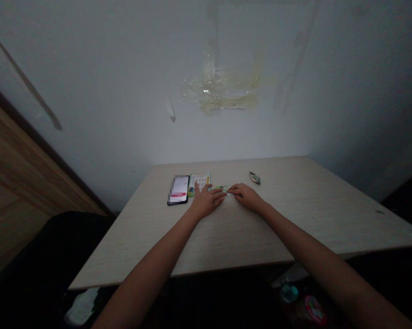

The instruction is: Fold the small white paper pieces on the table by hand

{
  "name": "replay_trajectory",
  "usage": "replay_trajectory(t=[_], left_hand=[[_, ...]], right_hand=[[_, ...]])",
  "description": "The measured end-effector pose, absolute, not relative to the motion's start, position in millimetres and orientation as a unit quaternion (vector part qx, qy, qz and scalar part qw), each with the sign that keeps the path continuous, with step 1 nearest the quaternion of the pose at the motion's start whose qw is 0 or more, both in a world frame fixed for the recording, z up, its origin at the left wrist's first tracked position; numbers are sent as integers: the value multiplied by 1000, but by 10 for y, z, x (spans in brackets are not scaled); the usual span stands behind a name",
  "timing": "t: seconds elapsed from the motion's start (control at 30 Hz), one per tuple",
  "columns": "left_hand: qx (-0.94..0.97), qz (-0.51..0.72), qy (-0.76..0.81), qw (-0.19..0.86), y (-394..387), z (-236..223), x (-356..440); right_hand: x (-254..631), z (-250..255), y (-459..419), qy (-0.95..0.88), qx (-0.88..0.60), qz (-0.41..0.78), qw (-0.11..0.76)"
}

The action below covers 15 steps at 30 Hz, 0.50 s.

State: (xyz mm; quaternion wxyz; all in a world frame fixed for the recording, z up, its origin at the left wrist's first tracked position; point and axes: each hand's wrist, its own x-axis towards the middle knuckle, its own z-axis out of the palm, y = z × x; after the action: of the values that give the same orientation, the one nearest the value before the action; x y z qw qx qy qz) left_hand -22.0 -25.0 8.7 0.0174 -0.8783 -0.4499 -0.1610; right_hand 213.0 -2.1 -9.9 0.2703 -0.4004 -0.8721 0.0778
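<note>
My left hand [206, 202] lies with its fingers spread over the table. Its thumb side rests against a printed green-and-white booklet or packet [201, 179]. Beyond its fingertips shows a small green printed piece of paper [221, 188], partly covered by the fingers. From the other side, my right hand [246, 196] reaches in with its fingers pressed together, the tips at the right end of that piece. A phone [178, 189] with a lit, partly blurred screen lies left of the booklet. Right of and beyond my right hand is a small dark-and-silver object [255, 177], too small to name.
The pale wooden table [240, 233] stands against a white wall [130, 82] with old clear tape [223, 91] on it. A dark shape, perhaps a chair [65, 242], is at the left. Several items, one pink [314, 310], sit below the front edge.
</note>
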Motion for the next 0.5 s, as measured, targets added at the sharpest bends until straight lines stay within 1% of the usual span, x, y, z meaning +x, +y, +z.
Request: replay_trajectory(t=[0.17, 0.5], left_hand=[[-878, -162, -450, 18, -255, 90, -221], [-881, -163, -443, -16, -225, 49, -245]], right_hand=[[2123, -86, -33, -875, -400, 75, 264], [2068, -22, -63, -887, -397, 38, 234]])
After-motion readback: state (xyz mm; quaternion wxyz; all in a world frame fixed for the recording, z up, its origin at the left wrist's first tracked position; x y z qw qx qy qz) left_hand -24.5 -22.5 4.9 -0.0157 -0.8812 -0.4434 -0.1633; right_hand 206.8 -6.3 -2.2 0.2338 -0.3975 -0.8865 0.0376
